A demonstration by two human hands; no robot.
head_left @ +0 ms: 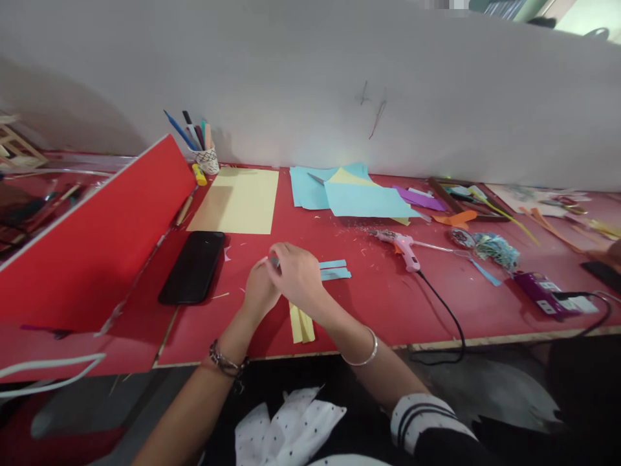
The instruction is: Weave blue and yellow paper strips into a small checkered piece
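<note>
My left hand [261, 288] and my right hand [297, 273] meet above the red table, fingers closed together. A small bluish-grey bit shows between the fingertips, too hidden to name. Just right of my right hand lie light blue paper strips [336, 272], partly covered by it. Pale yellow paper strips [301, 323] lie below my hands, near the table's front edge. A black phone [193, 268] rests to the left of my left hand.
A red board [107, 239] stands tilted at left, near a pen cup [207, 160]. Yellow paper [247, 200] and blue sheets [371, 199] lie behind. At right are a pink glue gun [400, 244], its black cord [446, 307], and a purple box [541, 294].
</note>
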